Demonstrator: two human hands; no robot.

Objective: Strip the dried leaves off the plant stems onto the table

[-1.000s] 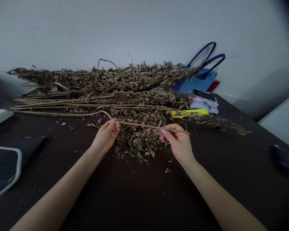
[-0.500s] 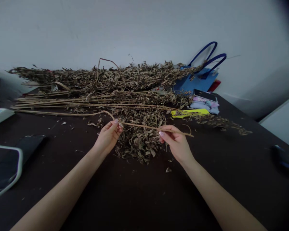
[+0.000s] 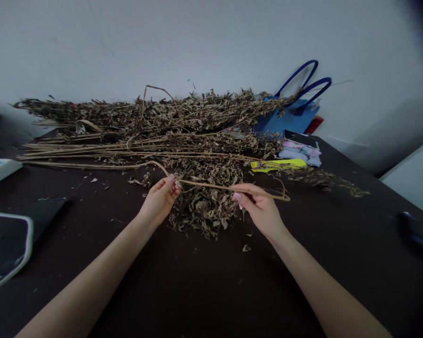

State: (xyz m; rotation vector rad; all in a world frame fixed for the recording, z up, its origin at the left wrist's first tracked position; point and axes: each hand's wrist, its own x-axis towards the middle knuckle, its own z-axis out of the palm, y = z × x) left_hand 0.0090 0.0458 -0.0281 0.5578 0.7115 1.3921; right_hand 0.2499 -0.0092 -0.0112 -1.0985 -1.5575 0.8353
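Dark brown table [image 3: 204,286] filling lower view, scattered with dry crumbs. Plain pale grey wall [image 3: 197,42] behind, unmarked. Lighter panel [image 3: 414,180] at far right edge. Soft, dim, even light, no hard shadows.

- The stem [image 3: 211,184] pinched between the fingers [image 3: 169,180] of both hands is seen to be pale tan.
- The leaf pile [image 3: 204,211] just below the fingers is coloured dull brown and grey.
- The table [image 3: 204,281] is shown as very dark brown.
- Beyond the right fingers, a blue bag [image 3: 285,117] and a bright yellow strip [image 3: 278,164] are seen.
- The wall [image 3: 162,42] is plain white.
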